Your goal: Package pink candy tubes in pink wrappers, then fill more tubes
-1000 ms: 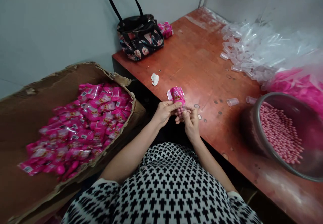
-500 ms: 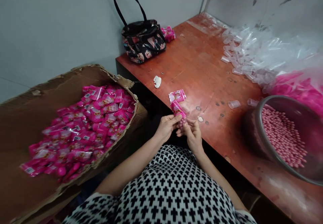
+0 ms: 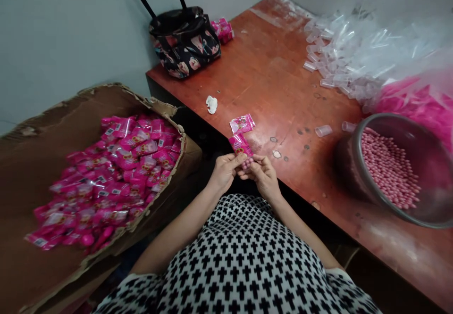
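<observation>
Just off the table's front edge, my left hand (image 3: 225,171) pinches a pink printed packet (image 3: 240,144) between thumb and fingers. Several pink candy balls (image 3: 248,163) show at the packet's near end; whether they sit inside it is too small to tell. My right hand (image 3: 265,177) closes on that same end from the other side, its fingertips partly hidden behind the balls. Beyond the held packet, flat pink packets (image 3: 242,123) lie on the red-brown table (image 3: 269,83), partly overlapping.
A cardboard box (image 3: 71,102) of filled pink packets (image 3: 123,158) stands at left. On the right, a grey bucket (image 3: 357,163) holds pink balls (image 3: 389,168). Clear plastic cups (image 3: 339,59) and a bag of pink pieces (image 3: 417,102) lie behind it. A floral handbag (image 3: 187,45) sits at the back.
The view has shifted, so the table and handbag appear higher and further left. Both hands stay on the packet, whose near end is now gripped more closely between them.
</observation>
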{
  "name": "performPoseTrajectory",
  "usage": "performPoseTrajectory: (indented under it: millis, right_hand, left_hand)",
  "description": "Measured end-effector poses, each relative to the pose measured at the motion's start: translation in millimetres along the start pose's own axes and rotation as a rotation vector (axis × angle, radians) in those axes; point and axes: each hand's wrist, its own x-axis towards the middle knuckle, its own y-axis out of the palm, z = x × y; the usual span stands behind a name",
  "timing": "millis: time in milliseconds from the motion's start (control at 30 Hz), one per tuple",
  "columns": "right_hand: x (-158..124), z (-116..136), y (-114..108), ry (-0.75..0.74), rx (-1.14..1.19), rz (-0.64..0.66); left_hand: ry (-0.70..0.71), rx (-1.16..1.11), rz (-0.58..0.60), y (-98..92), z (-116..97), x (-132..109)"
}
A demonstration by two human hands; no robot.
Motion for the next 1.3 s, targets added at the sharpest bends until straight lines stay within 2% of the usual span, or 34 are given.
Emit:
performPoseTrajectory:
  millis: [100, 233, 333, 433, 500, 600, 700, 767, 833, 900, 967, 1033, 1100, 1167, 1233, 1300]
  right_hand:
    - [-1, 2, -3, -0.003, -0.031, 0.028]
    - [3, 2, -5, -0.024, -0.043, -0.058]
    - [9, 2, -1, 0.002, -0.07, -0.064]
    - [11, 5, 4, 0.034, -0.123, -0.015]
    - [8, 10, 6, 0.03, -0.205, 0.019]
    - [6, 24, 1, -0.067, -0.42, 0.015]
    - [20, 35, -10, -0.25, -0.856, -0.05]
    - [34, 37, -15, -0.349, -1.236, -0.003]
    - [49, 35, -16, -0.401, -1.474, 0.131]
    - [62, 31, -15, -0.445, -1.579, 0.257]
    - [77, 28, -14, -0.494, -1.638, 0.292]
    - [93, 28, -15, -0.519, -1.687, 0.265]
    - [111, 32, -17, -0.527, -1.715, 0.226]
    - [126, 35, -20, -0.512, -1.716, 0.175]
    - [136, 37, -22, -0.479, -1.697, 0.085]
    - [138, 37, -24, -0.465, -1.669, 0.017]
  left_hand:
    - [0.012, -0.006, -0.013, -0.6, 0, -4]
    - [-0.029, 0.059, 0.017, -1.9, 4, -9]
    - [-0.044, 0.034, 0.069, -4.3, 5, -12]
    - [0.005, 0.003, 0.101, -6.2, -2, -20]
    - [0.095, -0.063, 0.056, -8.5, -13, -29]
    - [0.316, -0.235, -0.101, -19.6, -38, -40]
    - [0.496, -0.372, -0.286, -40.7, -57, -49]
    - [0.498, -0.405, -0.383, -53.0, -56, -54]
    - [0.45, -0.354, -0.421, -60.2, -46, -59]
    - [0.425, -0.188, -0.409, -65.0, -39, -66]
    - [0.42, 0.109, -0.372, -72.9, -44, -75]
    - [0.423, 0.533, -0.327, -87.3, -64, -84]
    - [0.462, 1.066, -0.293, -107.8, -93, -86]
    - [0.522, 1.516, -0.275, -130.6, -119, -74]
    - [0.487, 1.857, -0.145, -151.3, -133, -47]
    - [0.408, 2.047, 0.019, -167.8, -133, -14]
